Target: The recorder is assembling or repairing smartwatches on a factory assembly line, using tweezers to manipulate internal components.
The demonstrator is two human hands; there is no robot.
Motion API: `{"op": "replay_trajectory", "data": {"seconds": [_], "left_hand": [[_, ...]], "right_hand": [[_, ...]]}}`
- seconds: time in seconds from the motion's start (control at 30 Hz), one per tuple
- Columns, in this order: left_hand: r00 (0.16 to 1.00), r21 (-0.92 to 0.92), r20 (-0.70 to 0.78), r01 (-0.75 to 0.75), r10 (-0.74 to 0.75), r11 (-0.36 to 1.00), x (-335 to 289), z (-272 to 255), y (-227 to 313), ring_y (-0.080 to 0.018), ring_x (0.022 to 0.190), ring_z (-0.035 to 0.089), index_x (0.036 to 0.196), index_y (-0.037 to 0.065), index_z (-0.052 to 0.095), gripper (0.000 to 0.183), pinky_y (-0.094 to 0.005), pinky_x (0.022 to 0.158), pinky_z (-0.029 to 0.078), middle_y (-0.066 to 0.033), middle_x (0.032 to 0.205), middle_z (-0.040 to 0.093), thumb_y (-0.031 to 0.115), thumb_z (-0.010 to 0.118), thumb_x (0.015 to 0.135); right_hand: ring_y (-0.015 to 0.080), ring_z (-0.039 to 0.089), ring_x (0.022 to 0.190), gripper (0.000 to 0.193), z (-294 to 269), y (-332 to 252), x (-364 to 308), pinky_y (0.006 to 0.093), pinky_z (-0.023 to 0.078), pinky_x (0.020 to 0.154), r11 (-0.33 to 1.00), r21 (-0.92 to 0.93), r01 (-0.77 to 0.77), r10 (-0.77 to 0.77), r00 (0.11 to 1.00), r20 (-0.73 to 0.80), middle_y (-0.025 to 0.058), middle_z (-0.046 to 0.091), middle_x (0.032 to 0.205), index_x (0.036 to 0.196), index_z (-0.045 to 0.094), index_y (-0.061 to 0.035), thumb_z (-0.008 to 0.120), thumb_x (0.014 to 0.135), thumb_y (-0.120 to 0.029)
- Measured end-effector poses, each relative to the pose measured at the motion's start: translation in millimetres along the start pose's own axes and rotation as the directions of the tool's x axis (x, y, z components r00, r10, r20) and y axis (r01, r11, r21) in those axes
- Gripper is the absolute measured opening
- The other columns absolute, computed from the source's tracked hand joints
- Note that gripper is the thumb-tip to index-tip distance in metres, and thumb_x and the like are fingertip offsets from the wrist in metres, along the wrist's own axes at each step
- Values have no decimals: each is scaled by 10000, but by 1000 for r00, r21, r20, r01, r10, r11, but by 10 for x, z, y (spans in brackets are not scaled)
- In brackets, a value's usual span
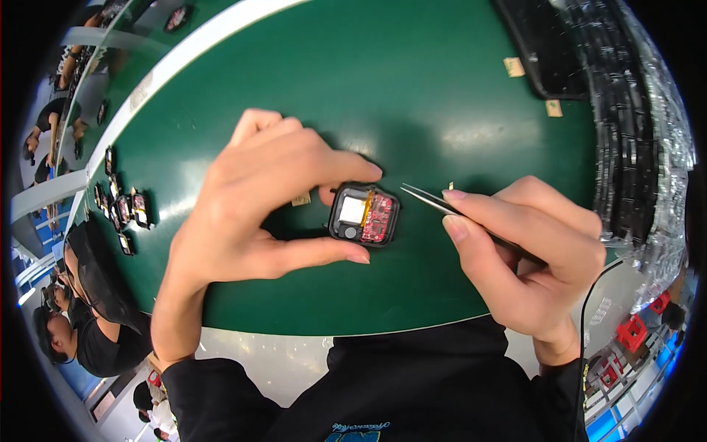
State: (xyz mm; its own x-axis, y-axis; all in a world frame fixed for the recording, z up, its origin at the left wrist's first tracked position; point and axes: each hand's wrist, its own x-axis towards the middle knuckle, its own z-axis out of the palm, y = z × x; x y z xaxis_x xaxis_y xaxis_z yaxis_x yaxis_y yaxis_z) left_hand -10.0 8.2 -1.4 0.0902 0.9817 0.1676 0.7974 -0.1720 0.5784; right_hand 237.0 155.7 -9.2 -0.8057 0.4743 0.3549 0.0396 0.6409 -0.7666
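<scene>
My left hand (258,199) is closed around a small square black device housing (336,228), thumb along its near side and forefinger along its far side. The housing's open face shows a red circuit board (378,218), a whitish block (353,210) and a round grey part. My right hand (526,254) pinches a pair of metal tweezers (427,197) between thumb and forefinger. Their thin tips point left, a short way from the housing's right edge and apart from it. Nothing can be made out between the tips.
Several similar small devices (121,209) lie in a cluster at the left of the green table (353,295). At the right are a black mat (545,51) and stacked clear plastic trays (626,132). A black cable (585,309) hangs at lower right. Other people (96,324) sit beyond the left edge.
</scene>
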Motion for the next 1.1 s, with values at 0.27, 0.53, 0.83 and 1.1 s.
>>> {"op": "replay_trajectory", "data": {"seconds": [0.27,0.53,0.83,1.1], "left_hand": [[996,6,-91,2,-2,1000,-11,62,72,-175,709,575,1168,59,810,556,-348,787,429,3,777,630,233,1025,685],[930,-139,-257,-303,261,943,1278,-322,608,-119,693,561,1137,13,813,632,-278,588,394,-48,910,742,329,1044,642],[800,4,202,-578,565,816,3255,187,1183,-313,1247,621,1349,67,769,468,-437,1079,486,-143,1250,722,223,862,919],[822,70,208,-553,530,830,2720,481,1507,-453,1557,423,1565,183,638,944,-708,1273,256,-189,1660,507,617,907,772]], "right_hand": [[116,545,522,235,-21,40,-186,280,411,491,989,145,-13,46,973,-227,43,689,760,1078,840,0,879,846,8],[150,559,507,166,46,141,-274,321,426,485,951,303,-62,133,967,-218,59,679,759,1069,836,1,845,912,-51],[270,624,551,121,38,110,-262,395,488,557,959,281,31,33,975,-219,98,673,748,1007,828,-1,805,922,-85],[325,676,608,152,48,147,-311,438,531,608,957,290,8,58,974,-217,107,709,785,1016,828,3,786,915,-102]]}}
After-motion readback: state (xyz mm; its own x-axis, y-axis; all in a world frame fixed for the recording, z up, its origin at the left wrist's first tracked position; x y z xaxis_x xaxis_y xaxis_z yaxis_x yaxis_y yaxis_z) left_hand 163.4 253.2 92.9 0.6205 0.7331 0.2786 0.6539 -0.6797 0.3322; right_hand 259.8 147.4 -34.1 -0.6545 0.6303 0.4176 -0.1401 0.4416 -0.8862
